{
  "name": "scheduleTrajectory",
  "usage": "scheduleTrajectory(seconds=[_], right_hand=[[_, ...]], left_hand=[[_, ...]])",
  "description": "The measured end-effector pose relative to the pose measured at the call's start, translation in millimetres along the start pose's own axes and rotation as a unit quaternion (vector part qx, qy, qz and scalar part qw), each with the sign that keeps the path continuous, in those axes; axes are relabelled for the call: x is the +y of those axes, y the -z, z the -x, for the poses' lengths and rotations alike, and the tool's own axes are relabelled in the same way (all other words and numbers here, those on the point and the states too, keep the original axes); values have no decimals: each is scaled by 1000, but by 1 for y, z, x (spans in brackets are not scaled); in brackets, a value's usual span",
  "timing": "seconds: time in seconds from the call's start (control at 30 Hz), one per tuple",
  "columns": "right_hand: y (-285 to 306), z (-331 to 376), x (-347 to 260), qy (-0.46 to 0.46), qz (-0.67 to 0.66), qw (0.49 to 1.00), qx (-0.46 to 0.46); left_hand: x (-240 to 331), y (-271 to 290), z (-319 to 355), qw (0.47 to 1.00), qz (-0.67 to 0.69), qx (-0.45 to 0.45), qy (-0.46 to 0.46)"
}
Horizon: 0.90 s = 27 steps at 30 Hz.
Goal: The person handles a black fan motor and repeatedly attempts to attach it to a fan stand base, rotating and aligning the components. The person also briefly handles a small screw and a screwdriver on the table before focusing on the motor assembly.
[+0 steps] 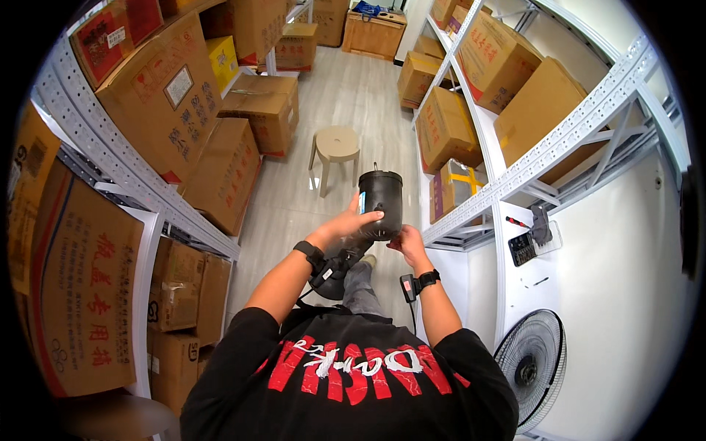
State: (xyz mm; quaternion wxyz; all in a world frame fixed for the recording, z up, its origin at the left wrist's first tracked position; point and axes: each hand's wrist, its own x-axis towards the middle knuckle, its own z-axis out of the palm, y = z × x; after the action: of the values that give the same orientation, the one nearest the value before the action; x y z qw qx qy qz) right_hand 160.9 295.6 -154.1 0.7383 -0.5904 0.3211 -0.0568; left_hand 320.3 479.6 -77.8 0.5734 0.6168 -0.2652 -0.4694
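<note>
A black fan motor housing (pixel 382 197) stands in front of me, cylindrical, with a thin metal shaft poking up from its top and slots near its lower rim. My left hand (pixel 351 222) grips its left side, thumb laid across the front; a blue label shows beside the fingers. At the lower right edge of the housing, my right hand (pixel 409 245) has its fingers curled in a pinch. What they hold, if anything, is hidden. Below the housing, a dark stand (pixel 338 268) is partly covered by my left forearm.
A beige stool (pixel 337 144) stands on the floor ahead. Shelves with cardboard boxes (pixel 228 176) line both sides. On the right white shelf lie a fan grille (pixel 531 367), a red-and-black screwdriver (pixel 517 221), a black tool-bit case (pixel 523 250) and a grey cloth-like item (pixel 541 224).
</note>
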Motion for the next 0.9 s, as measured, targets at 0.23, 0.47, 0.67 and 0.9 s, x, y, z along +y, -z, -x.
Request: scheduleTrajectory(seconds=[0.23, 0.47, 0.67, 0.9], right_hand=[[-1, -28, 10, 0, -7, 998, 55], [-16, -10, -8, 22, -19, 998, 48], [-12, 4, -7, -8, -25, 999, -23], [-12, -8, 5, -14, 32, 998, 48]], left_hand=[[-1, 1, -5, 999, -31, 8, -24], [3, 1, -1, 1000, -22, 10, -3], [14, -3, 10, 1000, -18, 13, -6], [18, -3, 13, 1000, -7, 0, -10]])
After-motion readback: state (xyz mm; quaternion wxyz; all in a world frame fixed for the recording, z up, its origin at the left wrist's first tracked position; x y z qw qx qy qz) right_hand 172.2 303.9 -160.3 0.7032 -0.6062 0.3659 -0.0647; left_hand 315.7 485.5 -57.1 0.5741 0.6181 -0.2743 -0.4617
